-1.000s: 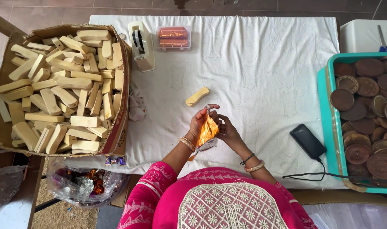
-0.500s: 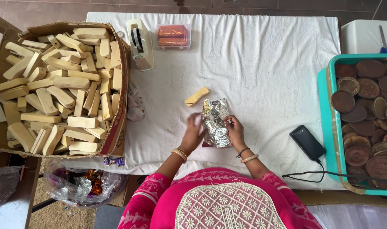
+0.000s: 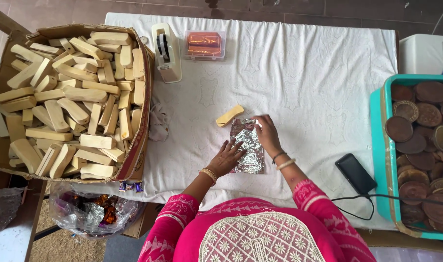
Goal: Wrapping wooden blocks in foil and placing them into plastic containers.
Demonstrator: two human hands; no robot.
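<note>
A crinkled silver foil sheet (image 3: 247, 145) lies flat on the white cloth (image 3: 304, 87) in front of me. My left hand (image 3: 227, 156) rests palm down on the sheet's lower left edge, fingers spread. My right hand (image 3: 266, 132) presses on its upper right corner. A single pale wooden block (image 3: 229, 115) lies just beyond the foil's top left corner, apart from both hands.
A cardboard box (image 3: 142, 104) full of several pale wooden blocks stands at the left. A tape dispenser (image 3: 167, 47) and a small clear box of orange foil (image 3: 204, 44) sit at the back. A black phone (image 3: 355, 173) with cable and a teal tray (image 3: 379, 145) of brown discs are at the right.
The foil, held up between both hands with its orange side showing, was laid silver side up on the cloth. Both hands now press it flat; the right hand moved to its far corner.
</note>
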